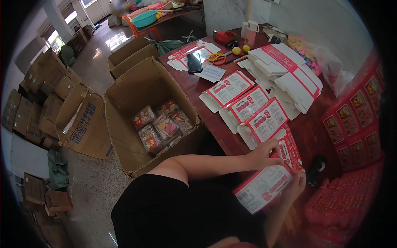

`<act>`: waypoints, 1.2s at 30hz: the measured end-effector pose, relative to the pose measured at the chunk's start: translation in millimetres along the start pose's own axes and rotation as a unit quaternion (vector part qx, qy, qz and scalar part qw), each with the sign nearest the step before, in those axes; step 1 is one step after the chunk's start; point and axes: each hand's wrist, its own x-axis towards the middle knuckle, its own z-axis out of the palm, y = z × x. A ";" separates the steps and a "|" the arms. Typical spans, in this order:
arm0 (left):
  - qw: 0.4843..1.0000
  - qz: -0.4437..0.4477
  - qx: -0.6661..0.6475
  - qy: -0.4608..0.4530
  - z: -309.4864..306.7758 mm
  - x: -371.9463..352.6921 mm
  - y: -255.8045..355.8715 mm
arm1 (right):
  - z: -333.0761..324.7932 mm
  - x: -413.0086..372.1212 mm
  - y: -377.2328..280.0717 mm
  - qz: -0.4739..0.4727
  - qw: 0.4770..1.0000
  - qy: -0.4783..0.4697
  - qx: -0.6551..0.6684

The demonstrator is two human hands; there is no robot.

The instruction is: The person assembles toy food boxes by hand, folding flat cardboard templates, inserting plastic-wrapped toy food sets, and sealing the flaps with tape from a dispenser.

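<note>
A pink-and-white printed carton box point(264, 188) is held at the table's near edge, tilted, its printed panel facing up. My left hand point(264, 156) is closed at the box's upper end, fingers bent near the end flap. Wrapped round the right side of the same end is my right hand point(296, 184), its fingers partly hidden by the box. Just beyond my left hand lies a red patterned box point(291, 149), partly covered. Several similar printed boxes lie in a slanting row on the table, the closest being a pink-and-white box point(264, 120).
A large cardboard carton point(120, 111) holding several clear-wrapped packs point(165, 126) stands left of the table. Flattened boxes point(285, 62) are piled at the back. Red packs point(343, 198) are stacked at right, near a black tape dispenser point(317, 168). Scissors point(217, 59) and a phone point(194, 63) lie farther back.
</note>
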 end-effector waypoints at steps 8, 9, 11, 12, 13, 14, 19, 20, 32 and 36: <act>0.993 -0.097 -0.049 -0.047 -6.9 20.8 44.6 | 17.2 13.5 -32.7 -0.022 0.993 0.063 -0.098; 0.992 -0.105 -0.062 -0.044 -4.9 22.4 42.9 | 16.2 18.2 -36.3 -0.010 0.996 0.039 -0.084; 0.989 -0.115 -0.087 -0.038 -1.9 28.8 38.4 | 11.3 22.7 -35.5 0.004 0.997 0.006 -0.073; 0.990 -0.108 -0.083 -0.046 -3.9 28.3 37.1 | 10.3 24.1 -35.0 0.011 0.998 -0.012 -0.067; 0.990 -0.101 -0.079 -0.055 -6.4 26.1 35.1 | 8.6 23.3 -32.9 0.019 0.998 -0.024 -0.053; 0.991 -0.094 -0.075 -0.064 -9.4 23.9 32.5 | 5.2 20.6 -28.9 0.026 0.998 -0.036 -0.039; 0.974 -0.086 -0.055 -0.204 -30.9 7.9 20.6 | -17.7 -5.7 -7.5 0.035 0.991 -0.041 -0.123; 0.968 -0.076 -0.042 -0.236 -33.0 5.6 20.3 | -20.1 -8.6 -2.1 0.023 0.989 -0.019 -0.143; 0.994 -0.088 -0.007 0.058 -7.7 11.6 7.3 | -19.0 11.3 -26.8 -0.084 0.985 0.131 -0.068; 0.976 -0.182 0.050 0.112 -48.4 19.9 -34.8 | -138.3 31.2 -11.1 -0.108 0.899 0.290 -0.310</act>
